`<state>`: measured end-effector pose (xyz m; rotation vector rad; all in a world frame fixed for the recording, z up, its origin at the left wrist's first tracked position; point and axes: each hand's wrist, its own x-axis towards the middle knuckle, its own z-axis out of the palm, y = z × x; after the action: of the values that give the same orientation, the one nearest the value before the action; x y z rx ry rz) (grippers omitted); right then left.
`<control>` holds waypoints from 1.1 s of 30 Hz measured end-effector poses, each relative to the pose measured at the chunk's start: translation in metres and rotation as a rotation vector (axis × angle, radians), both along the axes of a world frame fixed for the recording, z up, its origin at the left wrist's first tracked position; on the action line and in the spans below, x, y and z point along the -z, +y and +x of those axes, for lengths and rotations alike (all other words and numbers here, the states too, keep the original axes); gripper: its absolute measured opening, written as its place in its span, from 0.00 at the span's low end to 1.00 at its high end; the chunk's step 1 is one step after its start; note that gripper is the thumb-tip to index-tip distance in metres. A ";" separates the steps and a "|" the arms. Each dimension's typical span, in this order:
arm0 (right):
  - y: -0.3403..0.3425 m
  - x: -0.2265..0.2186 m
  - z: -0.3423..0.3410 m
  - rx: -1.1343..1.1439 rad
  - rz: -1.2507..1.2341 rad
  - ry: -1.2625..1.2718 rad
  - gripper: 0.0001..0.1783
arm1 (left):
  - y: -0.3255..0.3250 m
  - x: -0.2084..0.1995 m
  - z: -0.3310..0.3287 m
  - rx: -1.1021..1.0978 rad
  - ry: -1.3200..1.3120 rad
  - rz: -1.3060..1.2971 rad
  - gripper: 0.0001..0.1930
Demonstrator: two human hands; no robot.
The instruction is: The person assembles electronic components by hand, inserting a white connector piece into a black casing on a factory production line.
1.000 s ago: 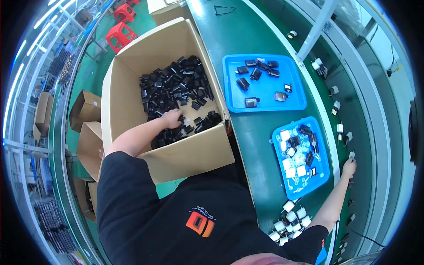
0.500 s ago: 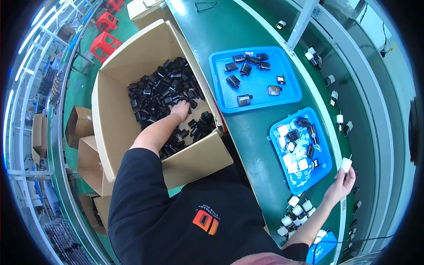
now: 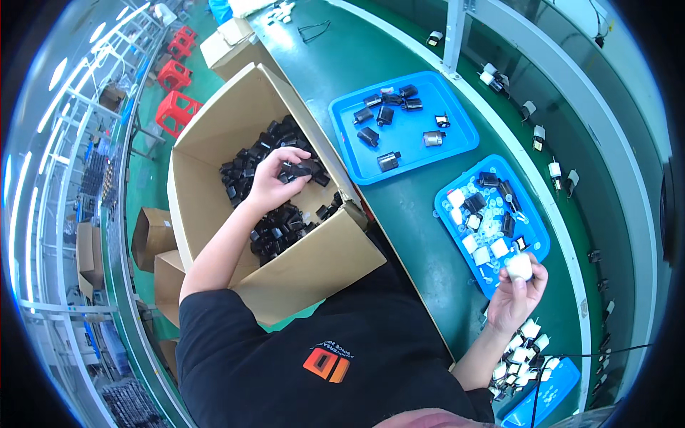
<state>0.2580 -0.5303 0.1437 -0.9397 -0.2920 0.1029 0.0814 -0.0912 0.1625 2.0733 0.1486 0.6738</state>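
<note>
The black part sat pinched in my left hand, fingers closed round it, lifted just above the heap of black parts in the cardboard box at my left. Half a second before, that hand had been buried down in the heap with nothing clearly gripped; now it had come up with one piece, so the picking seemed done on that side.

My right hand had changed too. A second earlier it was stretched out far right toward the rail; by this moment it had drawn back near me and held a small white part, fingertips clamped on it, just at the near edge of the smaller blue tray. So I judged both hands loaded, one piece each (a black and a white), and ready to be brought together over the green table.

Outward from there: the smaller tray carried a jumble of white and black pieces, and the larger blue tray farther off held a few black and metal pieces. A cluster of white parts lay near my right forearm. Beyond the box, on the floor to the left, stood red stools and small cartons.
</note>
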 end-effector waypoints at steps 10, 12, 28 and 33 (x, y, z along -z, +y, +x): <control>0.037 -0.075 -0.007 -0.167 -0.485 -0.529 0.16 | -0.153 -0.097 0.090 0.630 0.126 0.187 0.23; 0.031 -0.076 -0.006 -0.179 -0.501 -0.502 0.15 | -0.175 -0.095 0.106 0.752 0.156 0.129 0.24; 0.017 -0.036 -0.004 -0.061 -0.474 -0.309 0.14 | -0.210 -0.064 0.131 0.667 0.289 -0.053 0.19; 0.024 -0.026 0.004 -0.101 -0.520 -0.451 0.10 | -0.209 -0.058 0.132 0.710 0.276 -0.041 0.24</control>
<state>0.2615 -0.5064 0.1695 -1.4646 -0.7547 0.0580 0.2135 -0.2999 0.2210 1.9822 -0.4016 -0.0478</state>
